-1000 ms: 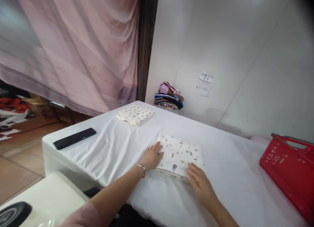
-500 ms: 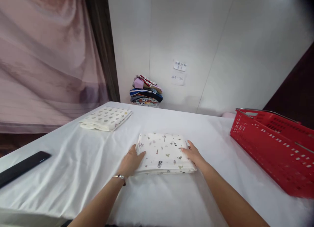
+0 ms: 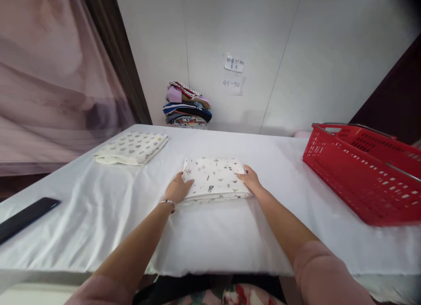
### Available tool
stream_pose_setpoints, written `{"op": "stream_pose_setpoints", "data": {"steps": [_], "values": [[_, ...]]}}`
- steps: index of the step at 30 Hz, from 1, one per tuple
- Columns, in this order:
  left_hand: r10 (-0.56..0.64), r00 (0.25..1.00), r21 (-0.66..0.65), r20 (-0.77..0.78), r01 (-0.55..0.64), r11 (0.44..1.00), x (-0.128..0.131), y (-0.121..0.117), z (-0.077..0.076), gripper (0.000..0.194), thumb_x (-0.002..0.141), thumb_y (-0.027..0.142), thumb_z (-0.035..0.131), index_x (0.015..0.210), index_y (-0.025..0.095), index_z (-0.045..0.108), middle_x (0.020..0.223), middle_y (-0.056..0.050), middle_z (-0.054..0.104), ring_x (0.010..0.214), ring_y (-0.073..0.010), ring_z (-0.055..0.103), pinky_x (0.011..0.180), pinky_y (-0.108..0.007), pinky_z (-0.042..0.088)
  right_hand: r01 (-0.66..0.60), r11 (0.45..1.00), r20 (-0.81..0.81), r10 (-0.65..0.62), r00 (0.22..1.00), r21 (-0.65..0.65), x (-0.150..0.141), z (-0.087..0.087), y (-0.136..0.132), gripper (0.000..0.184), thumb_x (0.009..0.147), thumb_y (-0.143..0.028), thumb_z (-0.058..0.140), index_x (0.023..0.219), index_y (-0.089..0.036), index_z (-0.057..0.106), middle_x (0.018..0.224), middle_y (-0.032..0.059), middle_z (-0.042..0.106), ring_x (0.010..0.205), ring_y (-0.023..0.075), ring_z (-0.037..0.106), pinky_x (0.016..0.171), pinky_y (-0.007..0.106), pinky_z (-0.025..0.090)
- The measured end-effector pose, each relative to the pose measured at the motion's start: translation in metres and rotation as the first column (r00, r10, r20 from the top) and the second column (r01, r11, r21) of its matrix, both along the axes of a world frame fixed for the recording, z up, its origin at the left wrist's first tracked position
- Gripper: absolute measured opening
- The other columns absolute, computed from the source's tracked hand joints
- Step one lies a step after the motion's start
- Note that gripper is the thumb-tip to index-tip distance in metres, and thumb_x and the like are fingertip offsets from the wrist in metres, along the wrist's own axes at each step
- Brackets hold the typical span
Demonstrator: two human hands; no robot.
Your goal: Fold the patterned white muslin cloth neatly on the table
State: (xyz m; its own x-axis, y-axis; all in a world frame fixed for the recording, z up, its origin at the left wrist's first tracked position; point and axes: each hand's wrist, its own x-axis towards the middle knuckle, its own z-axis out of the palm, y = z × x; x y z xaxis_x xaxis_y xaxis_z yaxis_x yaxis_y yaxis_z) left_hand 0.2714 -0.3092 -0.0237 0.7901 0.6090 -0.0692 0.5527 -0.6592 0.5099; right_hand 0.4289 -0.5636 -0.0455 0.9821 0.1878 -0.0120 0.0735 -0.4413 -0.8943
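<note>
A folded white cloth point(image 3: 215, 177) with small scattered prints lies on the white-covered table in front of me. My left hand point(image 3: 178, 187) grips its left edge, thumb on top and the other fingers at the side or beneath, mostly hidden. On the opposite edge, my right hand point(image 3: 250, 180) holds the cloth the same way, thumb over the top. A bracelet circles my left wrist. Farther back on the left lies a second folded cloth point(image 3: 133, 148), cream with grey heart-like prints, touched by neither hand.
A red plastic basket point(image 3: 355, 177) with metal handles stands on the right. A black phone-like slab point(image 3: 28, 217) lies at the left edge of the table point(image 3: 108, 217). Behind the table, a stack of folded fabrics point(image 3: 187, 107) sits against the wall, near paper notes point(image 3: 232, 83).
The view has tilted down and shifted, so my sleeves and the table's front edge now show. Both hands stay on the cloth's edges, and its front edge looks slightly raised or shifted.
</note>
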Motion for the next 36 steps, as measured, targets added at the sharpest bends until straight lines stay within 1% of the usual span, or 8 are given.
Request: {"op": "stream_pose_setpoints", "data": {"steps": [6,9,13,17,21,24,30,36], "values": [[0.036,0.999,-0.018,0.018,-0.036,0.999,-0.002,-0.001,-0.008,0.075,0.076,0.055,0.048,0.134,0.012,0.028,0.121,-0.019,0.053,0.109,-0.0301,0.052,0.089,-0.039,0.041,-0.024,1.000,-0.025,0.024,0.999,-0.014,-0.007,-0.004,-0.015,0.058,0.069,-0.034,0.061,0.124,-0.021,0.049,0.118,0.0084,0.056,0.094,0.0195,0.058,0.076,0.028,0.047],[0.018,0.989,0.092,0.147,-0.032,0.995,-0.012,-0.004,-0.005,0.073,0.077,0.055,0.048,0.132,0.011,0.032,0.127,-0.018,0.047,0.111,-0.0297,0.050,0.090,-0.040,0.041,-0.024,1.000,-0.001,0.024,1.000,0.017,-0.023,-0.007,-0.030,0.053,0.075,-0.037,0.055,0.124,-0.019,0.049,0.115,0.0088,0.058,0.089,0.0169,0.060,0.078,0.027,0.046],[-0.246,0.909,0.399,0.336,0.099,0.911,-0.029,-0.024,0.001,0.054,0.082,0.047,0.046,0.127,0.017,0.041,0.130,-0.013,0.045,0.118,-0.0266,0.043,0.097,-0.039,0.035,0.032,0.987,0.072,-0.043,0.996,0.158,-0.045,-0.012,-0.054,0.048,0.074,-0.043,0.052,0.116,-0.018,0.055,0.110,0.0087,0.060,0.093,0.0187,0.058,0.078,0.028,0.046],[-0.504,0.800,0.488,0.324,0.315,0.814,-0.037,-0.051,-0.003,0.044,0.084,0.040,0.048,0.122,0.020,0.047,0.126,-0.010,0.049,0.117,-0.0241,0.042,0.097,-0.039,0.034,0.097,0.943,0.027,-0.111,0.993,0.318,-0.054,-0.013,-0.072,0.047,0.072,-0.047,0.052,0.106,-0.015,0.056,0.097,0.0088,0.062,0.077,0.0168,0.060,0.058,0.025,0.045],[-0.532,0.789,0.425,0.308,0.386,0.819,-0.031,-0.066,-0.014,0.032,0.084,0.035,0.048,0.112,0.022,0.057,0.118,-0.008,0.055,0.110,-0.0231,0.048,0.095,-0.040,0.038,0.054,0.965,0.029,-0.063,0.998,0.255,-0.055,-0.009,-0.076,0.042,0.071,-0.052,0.050,0.090,-0.016,0.058,0.071,0.0028,0.060,0.048,0.0104,0.049,0.043,0.022,0.035],[-0.492,0.813,0.373,0.310,0.372,0.850,-0.027,-0.068,-0.020,0.026,0.084,0.034,0.047,0.101,0.023,0.063,0.108,-0.005,0.060,0.102,-0.0209,0.053,0.092,-0.037,0.040,0.008,0.973,0.039,-0.017,0.999,0.229,-0.057,-0.007,-0.075,0.037,0.072,-0.053,0.050,0.083,-0.018,0.058,0.062,-0.0010,0.057,0.041,0.0083,0.043,0.043,0.023,0.034],[-0.494,0.803,0.389,0.333,0.360,0.848,-0.026,-0.066,-0.020,0.024,0.083,0.032,0.048,0.099,0.023,0.064,0.105,-0.005,0.061,0.099,-0.0205,0.054,0.089,-0.035,0.041,-0.111,0.986,0.088,0.101,0.991,0.123,-0.064,-0.006,-0.073,0.037,0.076,-0.052,0.049,0.092,-0.020,0.055,0.059,-0.0046,0.053,0.043,0.0098,0.043,0.047,0.024,0.036],[-0.607,0.754,0.504,0.253,0.433,0.748,-0.015,-0.077,-0.010,0.027,0.081,0.026,0.052,0.106,0.021,0.060,0.110,-0.009,0.057,0.104,-0.0246,0.049,0.088,-0.039,0.039,-0.181,0.979,0.221,0.198,0.955,-0.096,-0.072,-0.001,-0.073,0.034,0.073,-0.046,0.056,0.100,-0.025,0.060,0.074,-0.0031,0.054,0.060,0.0117,0.048,0.059,0.025,0.040]]}}
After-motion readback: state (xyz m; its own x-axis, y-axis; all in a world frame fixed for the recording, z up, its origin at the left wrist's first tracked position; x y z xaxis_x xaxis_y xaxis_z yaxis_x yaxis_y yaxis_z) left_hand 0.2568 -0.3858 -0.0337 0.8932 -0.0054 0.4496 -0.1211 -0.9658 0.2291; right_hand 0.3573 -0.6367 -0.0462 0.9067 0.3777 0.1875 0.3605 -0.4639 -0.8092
